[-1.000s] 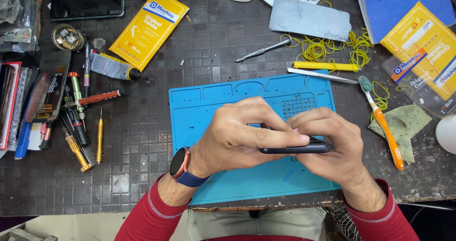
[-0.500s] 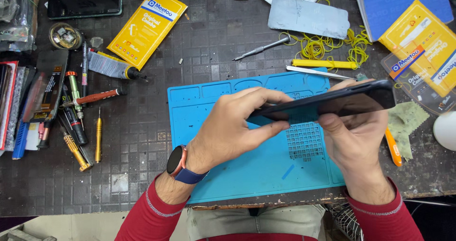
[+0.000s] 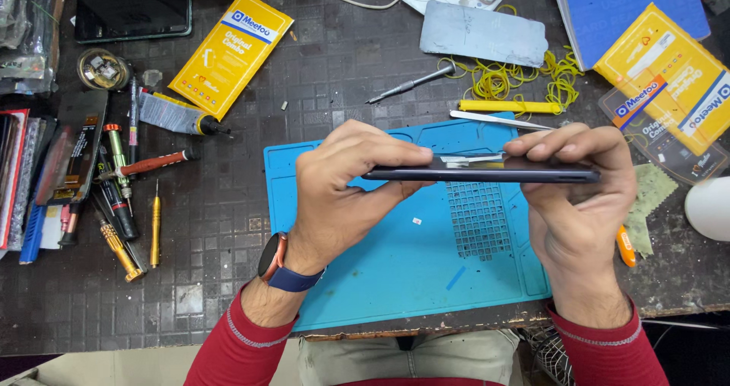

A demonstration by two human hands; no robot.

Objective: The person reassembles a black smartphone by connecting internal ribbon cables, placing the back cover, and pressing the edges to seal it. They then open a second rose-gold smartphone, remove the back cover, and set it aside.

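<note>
We see even, fairly bright overhead light on our hands, soft shadows falling just beneath the grip onto the blue mat (image 3: 395, 264), faint sheen on the glossy yellow packets (image 3: 228, 51) far above it, sharp focus centrally, and slight wide-angle stretching toward the frame edges.

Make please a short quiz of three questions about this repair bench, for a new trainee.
1. True or false: both hands hold the dark phone edge-on above the blue mat.
2. Which wrist wears the watch? A) left B) right
3. What colour are the loose bands near the grey pad?

Key: 1 true; 2 A; 3 yellow.
</note>
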